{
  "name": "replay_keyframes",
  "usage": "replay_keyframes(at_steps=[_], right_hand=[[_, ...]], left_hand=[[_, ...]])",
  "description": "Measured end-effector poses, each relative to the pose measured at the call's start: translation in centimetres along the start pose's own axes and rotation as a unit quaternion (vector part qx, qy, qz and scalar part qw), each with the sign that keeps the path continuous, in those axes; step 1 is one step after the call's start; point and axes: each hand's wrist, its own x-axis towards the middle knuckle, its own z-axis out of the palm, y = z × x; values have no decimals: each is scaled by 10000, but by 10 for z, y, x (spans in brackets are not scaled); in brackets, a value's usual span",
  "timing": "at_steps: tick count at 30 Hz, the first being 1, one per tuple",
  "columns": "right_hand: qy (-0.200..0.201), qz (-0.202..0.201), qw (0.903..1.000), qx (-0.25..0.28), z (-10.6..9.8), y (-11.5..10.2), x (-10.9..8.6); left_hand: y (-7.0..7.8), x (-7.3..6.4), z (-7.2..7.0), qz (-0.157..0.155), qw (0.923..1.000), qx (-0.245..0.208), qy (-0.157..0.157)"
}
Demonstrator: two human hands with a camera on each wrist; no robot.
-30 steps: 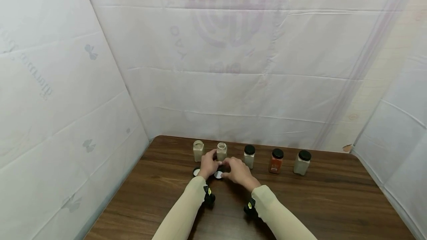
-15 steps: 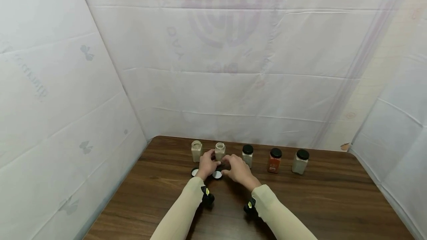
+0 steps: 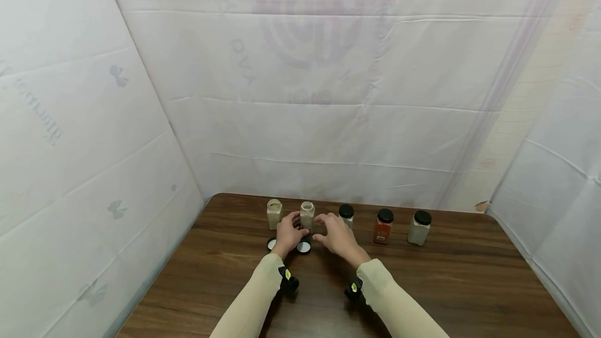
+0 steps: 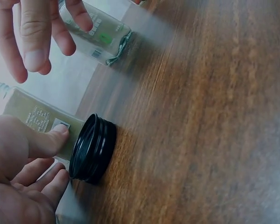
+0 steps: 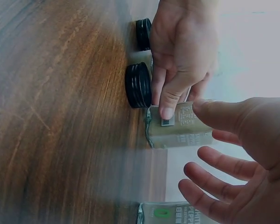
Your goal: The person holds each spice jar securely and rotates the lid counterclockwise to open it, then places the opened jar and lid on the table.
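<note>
In the head view, a lidless spice jar (image 3: 307, 213) of pale powder stands upright near the table's far edge. My left hand (image 3: 288, 232) grips it low from the left, thumb on the barcode label as the left wrist view shows. Just to its right is my right hand (image 3: 339, 236), fingers spread and bent, holding nothing; in the right wrist view its thumb overlaps the jar. A black lid (image 3: 303, 247) lies inside up in front of the jar. Another lid (image 3: 272, 244) rests to the left, partly behind my left hand.
A second lidless jar (image 3: 274, 214) stands left of the held one. To the right are a black-capped pale jar (image 3: 346, 214), partly hidden by my right hand, an orange-red jar (image 3: 383, 227) and another pale jar (image 3: 419, 227). White sheeting (image 3: 300, 134) hangs behind the table.
My right hand has moved slightly away from the jar, widening the gap. My left hand keeps its hold. The whole head view has shifted a little.
</note>
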Motion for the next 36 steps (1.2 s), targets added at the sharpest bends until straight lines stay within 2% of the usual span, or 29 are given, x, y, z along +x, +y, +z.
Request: replay_keyframes(at_steps=[8,14,20,28,36], right_hand=[[108,-24,9999,-26,-4,-1,1],[139,-122,9998,82,-6,-2,0],[335,-170,9993,-38,-14,-3,-3],[620,-223,9978,-97,-28,2,-13],[896,-255,9956,119,-40,12,-20]], left_hand=[[1,2,1,51,9998,8,177],[3,-2,-1,79,9991,15,405],[9,-9,-2,364,9964,13,766],[15,-20,0,681,9891,96,1301],[22,-29,3,855,9850,-54,1495]])
